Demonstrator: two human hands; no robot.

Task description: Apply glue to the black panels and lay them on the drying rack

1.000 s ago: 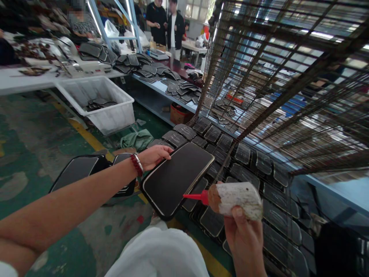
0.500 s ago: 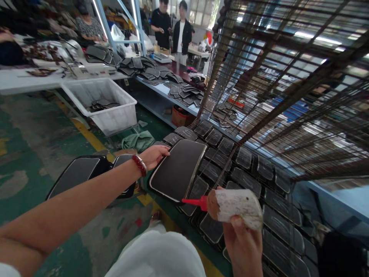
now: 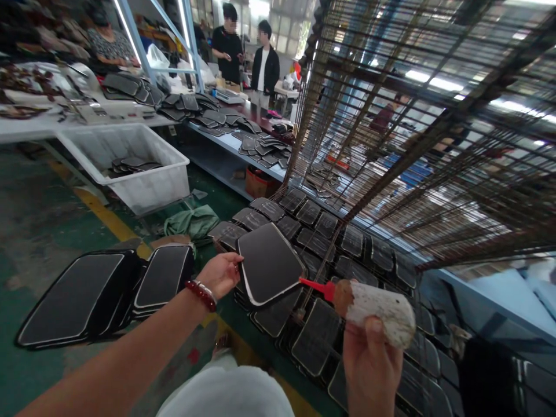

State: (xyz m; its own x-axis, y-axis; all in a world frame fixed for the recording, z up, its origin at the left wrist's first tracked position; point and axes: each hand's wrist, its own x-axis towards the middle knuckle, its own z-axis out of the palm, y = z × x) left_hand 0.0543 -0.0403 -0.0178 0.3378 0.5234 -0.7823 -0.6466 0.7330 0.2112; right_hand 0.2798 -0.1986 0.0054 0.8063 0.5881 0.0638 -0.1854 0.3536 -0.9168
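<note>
My left hand (image 3: 225,273), with a red bead bracelet at the wrist, pinches the left edge of a black panel (image 3: 271,263) that has rounded corners and a pale line along its border. The panel is tilted above rows of similar pieces. In my right hand (image 3: 372,353) lies a stained white squeeze bottle (image 3: 380,310), held on its side with fingers wrapped round it. Its red nozzle (image 3: 316,286) points left, the tip at the panel's right corner; whether it touches I cannot tell.
Many black panels (image 3: 317,336) lie in rows on a wire rack, whose raised grid (image 3: 391,127) leans over at right. Stacked panels (image 3: 72,301) sit low at left. Behind stand a white bin (image 3: 160,185), green cloth (image 3: 191,223) and a table (image 3: 217,132). Two people (image 3: 247,58) stand at the back.
The panel in my left hand has turned, so a different edge now faces the nozzle. The bottle has shifted slightly right and up. The camera view has swung a little.
</note>
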